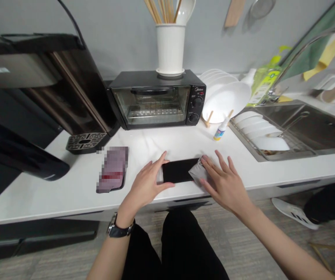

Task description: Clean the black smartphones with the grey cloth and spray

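A phone [178, 171] with a black face lies flat on the white counter near its front edge. A pale strip shows at its left end. My left hand [148, 181] holds that end, thumb along the near edge and fingers along the far edge. Under the fingertips of my right hand [225, 182], a grey cloth [197, 174] is pressed on the phone's right end, hiding it. That hand's outer fingers are spread. Left of my left hand lies another phone-shaped thing [114, 167], blurred by pixels. A small white bottle [220, 130] with a blue-and-yellow label stands beyond my right hand.
A black toaster oven [155, 103] stands at the back, a white utensil pot [171, 50] on top. A drinks machine [50, 77] and dark cylinder [21, 151] are left. Right are racked plates [228, 97], soap bottles [265, 83] and a sink [325, 128]. Another person's shoe [294, 213] shows below.
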Demonstrator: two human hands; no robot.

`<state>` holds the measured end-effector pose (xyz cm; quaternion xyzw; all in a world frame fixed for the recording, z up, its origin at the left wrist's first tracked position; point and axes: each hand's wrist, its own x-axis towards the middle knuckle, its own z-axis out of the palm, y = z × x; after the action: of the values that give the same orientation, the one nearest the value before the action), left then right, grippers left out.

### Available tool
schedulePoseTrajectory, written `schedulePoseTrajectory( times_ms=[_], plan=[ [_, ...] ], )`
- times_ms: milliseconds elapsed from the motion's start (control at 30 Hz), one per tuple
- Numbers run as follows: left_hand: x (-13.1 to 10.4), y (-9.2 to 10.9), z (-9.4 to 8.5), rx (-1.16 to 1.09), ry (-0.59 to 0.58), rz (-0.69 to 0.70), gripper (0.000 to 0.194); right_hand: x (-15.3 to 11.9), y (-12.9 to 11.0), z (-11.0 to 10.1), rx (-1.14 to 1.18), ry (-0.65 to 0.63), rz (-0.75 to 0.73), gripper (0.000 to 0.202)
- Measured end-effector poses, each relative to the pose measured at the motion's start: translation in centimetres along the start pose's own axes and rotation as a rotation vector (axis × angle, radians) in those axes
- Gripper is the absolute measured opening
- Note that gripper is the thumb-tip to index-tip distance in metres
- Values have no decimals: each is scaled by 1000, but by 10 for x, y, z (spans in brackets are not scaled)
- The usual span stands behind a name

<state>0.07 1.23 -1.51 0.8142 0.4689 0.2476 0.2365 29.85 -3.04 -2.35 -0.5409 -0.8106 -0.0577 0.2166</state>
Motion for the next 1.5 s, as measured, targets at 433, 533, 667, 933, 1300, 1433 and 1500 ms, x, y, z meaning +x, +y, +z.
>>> schedulePoseTrajectory(
  times_ms=[433,533,667,933,1300,1433,1500],
  plan=[
    [1,-7,0,14,8,-65,108,-5,-49,2,178,-88,-44,64],
    [2,-7,2,21,17,-63,110,-3,-25,0,96,-15,92,60],
    [1,-9,3,-17,10,-74,106,32,-70,27,166,52,77,61],
    [-1,1,2,-50,8,-115,112,1,-89,17,258,-57,-79,61],
    [-1,2,1,-39,-20,-173,106,37,-98,37,200,12,21,76],
    [0,1,0,-49,-14,-156,104,24,-117,32,248,-15,-107,73],
    [-1,4,1,-57,11,-136,108,1,-91,20,184,-19,-115,66]
  ],
)
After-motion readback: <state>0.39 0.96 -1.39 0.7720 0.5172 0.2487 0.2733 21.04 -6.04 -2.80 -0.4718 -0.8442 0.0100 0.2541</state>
